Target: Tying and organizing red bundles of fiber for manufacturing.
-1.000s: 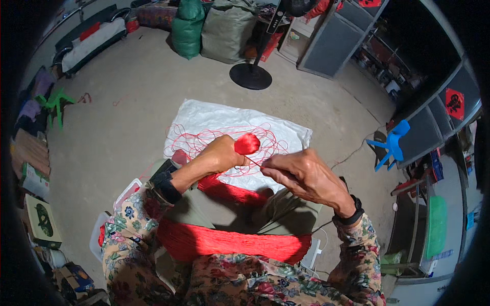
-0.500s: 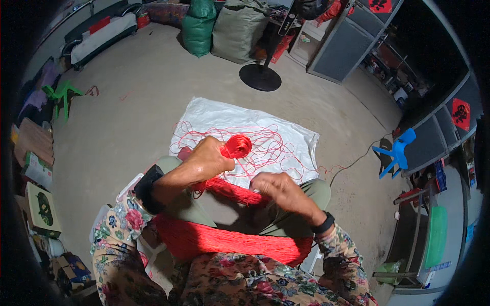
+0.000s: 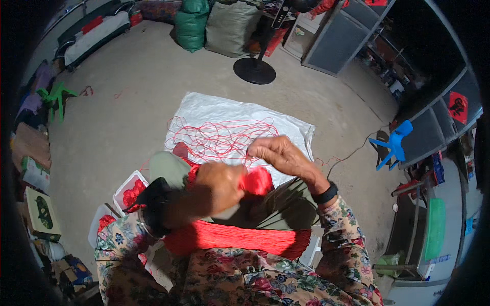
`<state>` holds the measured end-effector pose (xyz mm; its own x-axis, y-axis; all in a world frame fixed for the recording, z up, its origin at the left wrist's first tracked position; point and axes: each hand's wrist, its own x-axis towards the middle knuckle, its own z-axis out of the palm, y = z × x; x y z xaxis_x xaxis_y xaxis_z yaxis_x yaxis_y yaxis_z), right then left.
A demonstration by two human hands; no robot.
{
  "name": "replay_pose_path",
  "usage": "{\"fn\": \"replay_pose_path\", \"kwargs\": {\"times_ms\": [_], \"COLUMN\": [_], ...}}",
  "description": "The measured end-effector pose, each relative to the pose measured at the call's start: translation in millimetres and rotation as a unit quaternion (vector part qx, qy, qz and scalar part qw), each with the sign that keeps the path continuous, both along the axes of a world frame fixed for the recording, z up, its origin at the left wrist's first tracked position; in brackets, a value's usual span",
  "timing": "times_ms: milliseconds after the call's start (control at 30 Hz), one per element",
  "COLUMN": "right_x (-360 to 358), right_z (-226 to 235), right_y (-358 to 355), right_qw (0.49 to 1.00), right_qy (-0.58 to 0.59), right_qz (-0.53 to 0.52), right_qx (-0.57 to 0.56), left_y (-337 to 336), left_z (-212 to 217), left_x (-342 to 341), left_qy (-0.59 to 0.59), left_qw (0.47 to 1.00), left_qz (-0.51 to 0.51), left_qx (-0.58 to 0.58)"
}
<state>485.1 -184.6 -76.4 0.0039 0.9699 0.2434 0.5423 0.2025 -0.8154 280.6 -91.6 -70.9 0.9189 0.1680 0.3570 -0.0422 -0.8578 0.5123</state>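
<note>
My left hand (image 3: 217, 186), smeared by motion, grips a coil of shiny red cord (image 3: 258, 181) above my lap. Just beyond it, my right hand (image 3: 282, 156) has thumb and forefinger pinched together, with a thin strand of red cord at the fingertips. Loose loops of the cord (image 3: 219, 136) lie spread over a white sheet (image 3: 206, 103) on the floor in front of me. Across my lap rests a thick hank of red cord (image 3: 240, 239); my left wrist hides part of its left end.
Beside my left knee stands a white container (image 3: 118, 198) with red coils in it. A black fan base (image 3: 254, 71), a green sack (image 3: 192, 28) and a grey sack (image 3: 232, 30) stand farther off. To the right is a small blue chair (image 3: 393, 144), to the left a green one (image 3: 57, 97).
My left hand has swung right and nearer my body with the coil. My right hand has moved up and away over the sheet's near edge. The view has shifted slightly.
</note>
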Motion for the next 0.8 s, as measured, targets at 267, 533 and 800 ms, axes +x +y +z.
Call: {"fn": "replay_pose_path", "kwargs": {"times_ms": [267,533,800], "right_x": [-65.2,-81.6,-69.8], "right_z": [-10.9,23.8,11.8], "right_y": [-31.4,-50.1,-56.2], "right_qw": [0.985,0.965,0.964], "right_qy": [-0.167,-0.262,-0.236], "right_qz": [-0.03,-0.014,-0.093], "right_qx": [0.0,-0.006,0.082], "left_y": [60.0,57.1,15.5], "left_z": [-23.0,-49.0,-81.7], "left_x": [5.7,30.0,13.8], "left_qy": [0.212,0.232,0.111], "left_qw": [0.918,0.955,0.99], "left_qz": [0.161,0.176,-0.005], "left_qx": [-0.294,-0.059,0.09]}}
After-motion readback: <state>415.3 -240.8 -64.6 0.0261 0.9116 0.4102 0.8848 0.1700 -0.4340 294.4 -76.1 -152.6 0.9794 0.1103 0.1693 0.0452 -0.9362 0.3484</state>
